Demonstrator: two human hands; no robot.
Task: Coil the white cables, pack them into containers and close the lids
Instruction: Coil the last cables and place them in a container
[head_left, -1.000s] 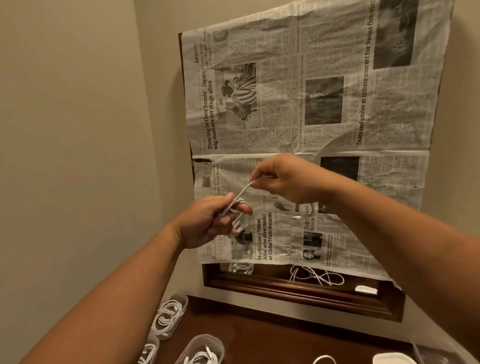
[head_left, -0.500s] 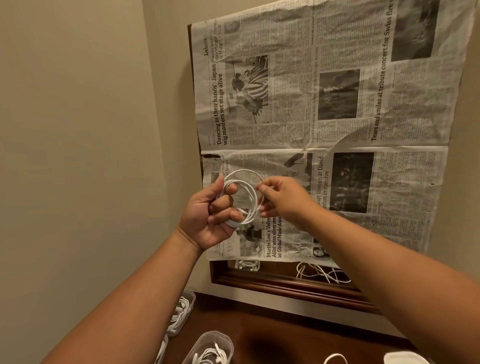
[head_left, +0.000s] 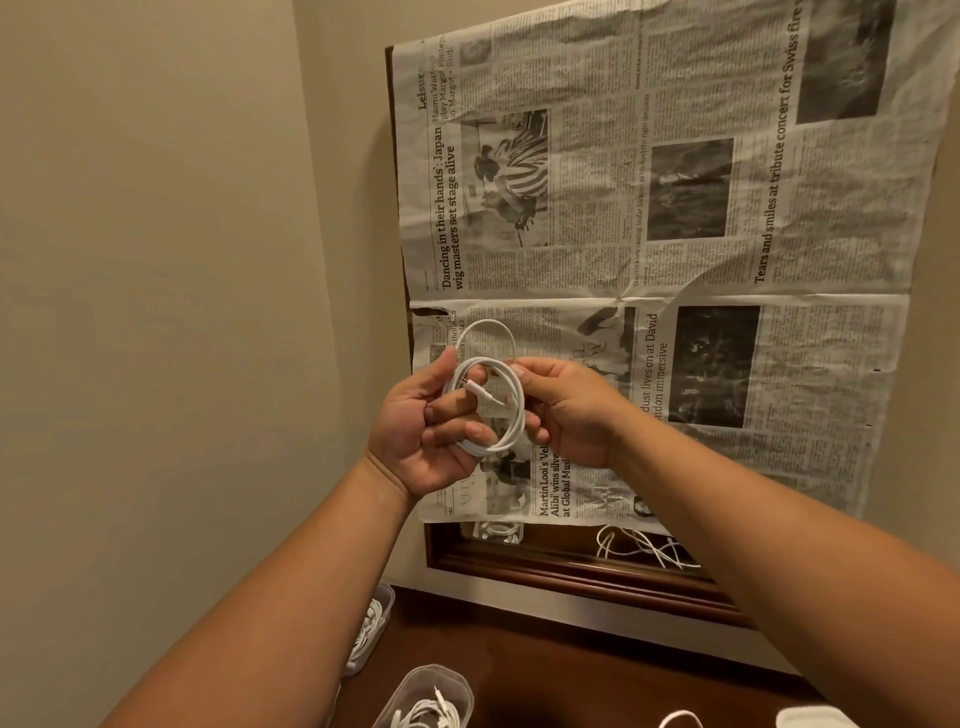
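My left hand (head_left: 426, 431) curls around the coiled white cable (head_left: 500, 446), thumb and fingers clamping the loops on 1 side. My right hand (head_left: 566, 410) pinches the opposite edge. The coil hangs between both palms, raised before the newspaper (head_left: 675, 208), well above an open container (head_left: 436, 669). I judge it light, soft and springy: 1 loop bulges upward, so gripping across all turns should hold them.
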